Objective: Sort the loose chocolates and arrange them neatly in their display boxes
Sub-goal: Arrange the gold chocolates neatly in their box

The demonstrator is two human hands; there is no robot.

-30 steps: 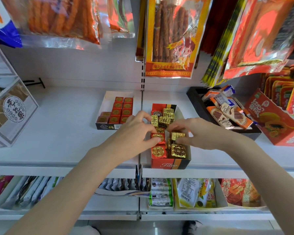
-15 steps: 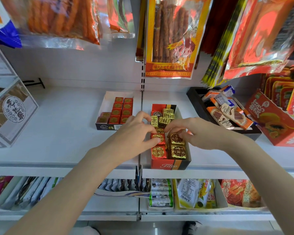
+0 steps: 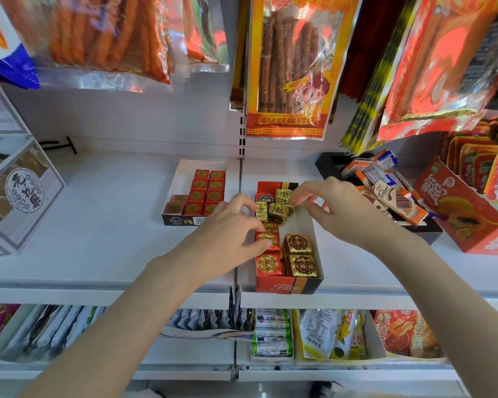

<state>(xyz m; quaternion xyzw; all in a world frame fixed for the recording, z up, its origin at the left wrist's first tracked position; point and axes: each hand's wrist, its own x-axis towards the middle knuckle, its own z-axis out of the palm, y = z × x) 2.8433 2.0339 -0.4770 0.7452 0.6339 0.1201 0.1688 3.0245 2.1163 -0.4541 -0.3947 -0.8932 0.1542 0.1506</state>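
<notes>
The narrow cardboard display box (image 3: 288,287) is lying lengthwise away from the viewer, under both hands. Left hand (image 3: 227,234) is pressing a fingertip on a red-wrapped chocolate (image 3: 266,239). Beyond, right hand (image 3: 339,214) is reaching its fingers to the crinkled gold-foil cubes (image 3: 279,208); grip unclear.

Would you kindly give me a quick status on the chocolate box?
Left hand steadying red chocolates in Fileo box. Right hand reaching into loose gold pile at rear; grip unclear. Two gold squares seated front. Nothing blocking.
</notes>
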